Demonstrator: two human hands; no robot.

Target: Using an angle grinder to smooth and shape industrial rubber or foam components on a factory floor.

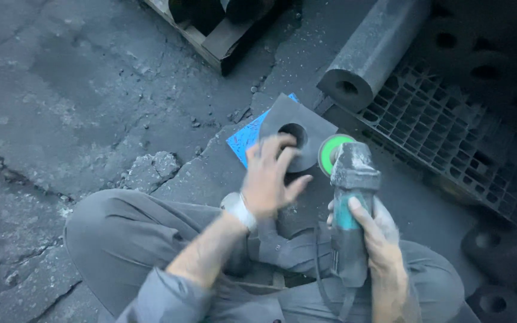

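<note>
Right hand (373,230) is wrapped tight round the angle grinder (349,206) at centre-right of the frame; left hand (272,176), fingers spread and holding nothing, hovers over the grey holed block (306,128) mid-frame

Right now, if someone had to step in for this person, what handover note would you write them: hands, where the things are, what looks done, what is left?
Left hand: open, fingers spread, blurred, over the dark grey block with a round hole; whether it touches it cannot be told.
Right hand: gripping the body of the angle grinder, whose green disc sits at the block's right edge.
The block rests on a blue sheet on the cracked floor, in front of the crossed legs. A long grey bar with a bored end lies on a grating beyond.
Done: cannot be judged from this view.
Left: grinding the block, probably.
</note>
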